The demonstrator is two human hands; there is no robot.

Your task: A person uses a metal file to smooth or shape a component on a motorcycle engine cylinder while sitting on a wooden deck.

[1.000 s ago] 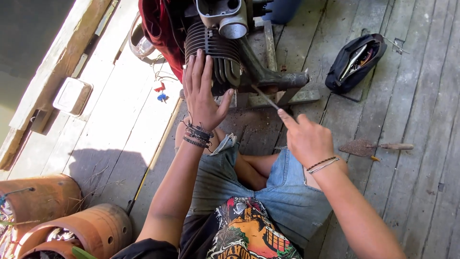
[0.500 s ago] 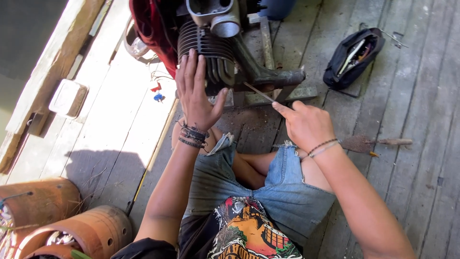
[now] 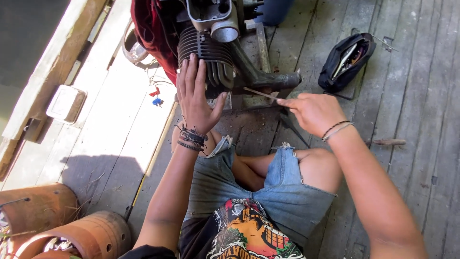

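Your left hand point(image 3: 195, 98) lies flat and open, fingers point(image 3: 188, 72) spread and pointing up the frame, pressed against the dark finned engine cylinder point(image 3: 205, 52); it grips nothing. The thumb reaches out to the right toward the lower fins. Dark braided bands circle that wrist.

Your right hand point(image 3: 314, 112) is closed, thumb and forefinger pinched on the near end of a thin metal tool point(image 3: 259, 93). The tool runs left and slightly up from the fingertips; its far tip sits just below the cylinder, close to your left thumb. Whether the tip touches the engine cannot be told. Two thin bands sit on the right wrist.

The cylinder stands at top centre, with a grey cast head and a round port point(image 3: 225, 32) above it, and a dark frame tube point(image 3: 268, 79) slanting down to the right. Red bodywork point(image 3: 146, 33) is just left of it.

You sit on weathered grey floor planks point(image 3: 421, 144), knees bent, in denim shorts. An open black tool pouch point(image 3: 346, 60) lies well to the right of the engine. A wooden-handled tool point(image 3: 387, 142) lies on the planks near your right forearm. Rust-coloured drums point(image 3: 57, 225) occupy the lower left corner.
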